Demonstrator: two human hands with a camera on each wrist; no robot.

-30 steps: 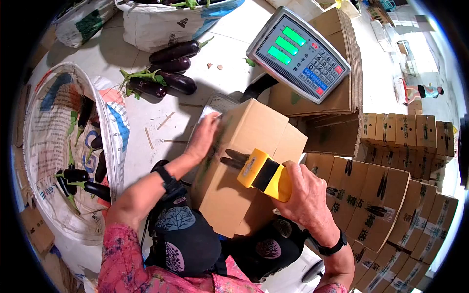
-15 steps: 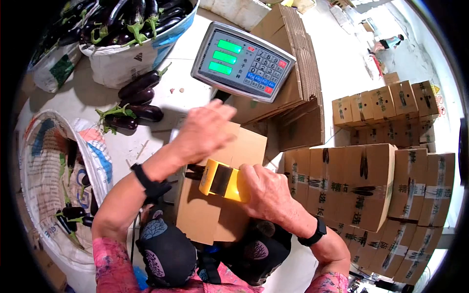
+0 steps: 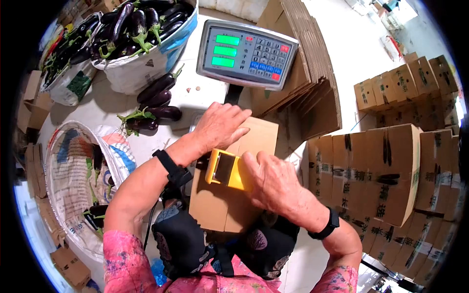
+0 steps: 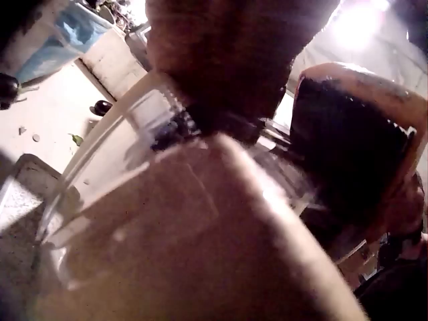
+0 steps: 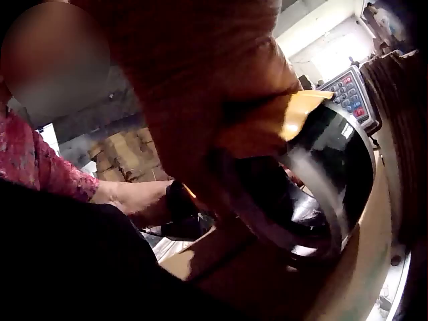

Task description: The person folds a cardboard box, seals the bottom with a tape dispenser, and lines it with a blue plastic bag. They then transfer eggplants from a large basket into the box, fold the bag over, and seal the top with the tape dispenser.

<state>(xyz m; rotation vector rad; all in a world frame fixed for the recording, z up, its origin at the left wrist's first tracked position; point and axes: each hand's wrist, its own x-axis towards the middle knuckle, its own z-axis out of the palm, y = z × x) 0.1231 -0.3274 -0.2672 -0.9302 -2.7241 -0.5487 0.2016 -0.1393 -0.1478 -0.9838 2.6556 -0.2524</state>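
A brown cardboard carton [image 3: 220,205] stands between the person's knees. The right hand [image 3: 276,183] grips a yellow tape dispenser [image 3: 242,176] over the carton's top, with the thumb along its body. In the right wrist view, the dispenser's shiny tape roll [image 5: 334,154] lies close to the cardboard. The left hand [image 3: 220,126] is over the far left part of the carton, its fingers extended toward the right. A strip of clear tape [image 4: 87,174] shows along the carton's edge in the left wrist view, where much of that hand is dark.
An electronic scale display [image 3: 246,54] rises behind the carton beside a stack of flattened cardboard [image 3: 312,83]. Several eggplants [image 3: 159,93] lie on the floor, near a full white sack [image 3: 132,73]. A wide-mouthed sack [image 3: 73,195] stands left; printed cartons [image 3: 361,171] are stacked right.
The left hand has left the carton's left side, risen over its top, and come down near the far edge. The right hand keeps the tape dispenser, which has moved left over the carton.
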